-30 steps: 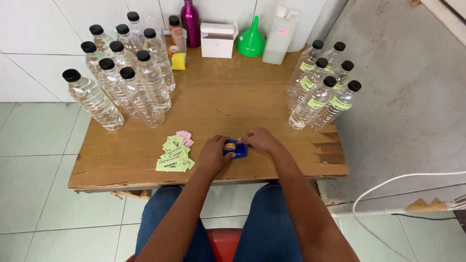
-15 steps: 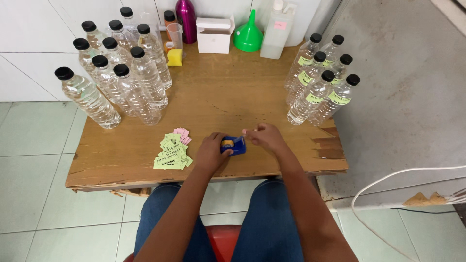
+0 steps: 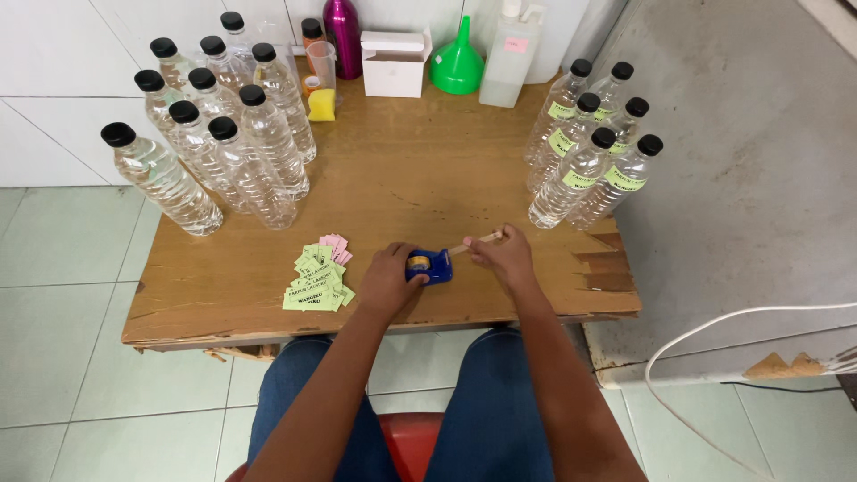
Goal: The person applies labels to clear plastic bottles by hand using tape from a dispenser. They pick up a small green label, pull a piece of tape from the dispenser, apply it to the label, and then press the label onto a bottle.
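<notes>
The left hand (image 3: 390,278) grips a small blue tape dispenser (image 3: 431,265) that sits on the wooden table (image 3: 402,178) near its front edge. The right hand (image 3: 504,257) pinches a strip of tape (image 3: 473,242) drawn out from the dispenser toward the right. A pile of green and pink paper labels (image 3: 317,277) lies just left of the left hand. Unlabelled clear bottles (image 3: 223,134) with black caps stand at the back left, labelled bottles (image 3: 594,147) at the right.

Both forearms reach forward side by side, left hand (image 3: 390,278) cupped palm-down, right hand (image 3: 503,256) with fingers pinched.
</notes>
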